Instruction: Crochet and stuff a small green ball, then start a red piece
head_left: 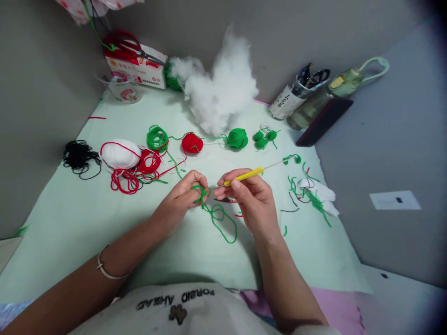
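My left hand (186,195) is closed, pinching a small piece of green crochet work (199,194) between thumb and fingers. A loop of loose green yarn (223,228) trails from it onto the table. In my right hand (253,200) is a crochet hook (248,176) with a yellow handle, held between thumb and fingers. The hook's metal tip points left, close to the green piece; whether it touches the stitches I cannot tell. A small dark tool (225,200) lies partly hidden behind my right hand.
White stuffing (223,88) is heaped at the back. Red yarn (192,143), green yarn (237,138), white yarn (120,154) and black yarn (78,156) lie across the table. A phone (324,122), bottle (310,109) and pen cup (288,100) stand back right; scissors (136,49) rest on a box (150,70).
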### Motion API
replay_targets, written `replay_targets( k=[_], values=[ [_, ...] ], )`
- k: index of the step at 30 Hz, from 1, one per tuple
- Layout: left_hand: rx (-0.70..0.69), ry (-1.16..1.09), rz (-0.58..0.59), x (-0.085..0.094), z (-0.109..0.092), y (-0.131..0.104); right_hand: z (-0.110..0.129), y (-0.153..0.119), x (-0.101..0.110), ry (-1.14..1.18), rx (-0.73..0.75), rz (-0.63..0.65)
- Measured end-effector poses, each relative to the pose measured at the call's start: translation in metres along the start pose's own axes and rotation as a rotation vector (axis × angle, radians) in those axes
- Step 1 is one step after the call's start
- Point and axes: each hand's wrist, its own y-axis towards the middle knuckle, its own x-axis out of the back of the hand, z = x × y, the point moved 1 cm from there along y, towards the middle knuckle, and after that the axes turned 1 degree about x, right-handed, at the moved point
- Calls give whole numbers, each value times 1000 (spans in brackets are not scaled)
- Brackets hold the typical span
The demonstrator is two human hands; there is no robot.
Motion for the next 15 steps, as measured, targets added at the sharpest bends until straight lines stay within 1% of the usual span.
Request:
replay_targets(
  k=[3,9,13,15],
  values=[
    [15,-19,4,-1,-1,0,-2,0,-2,17,-9,1],
    [29,-120,-56,-4,-4,1,-6,1,-2,50,-15,-11],
    [12,-233,-23,-3,-2,2,-11,0,-5,123,12,18],
    [3,-275,22,-3,-1,2,-13,-1,-6,99,91,1]
  ],
)
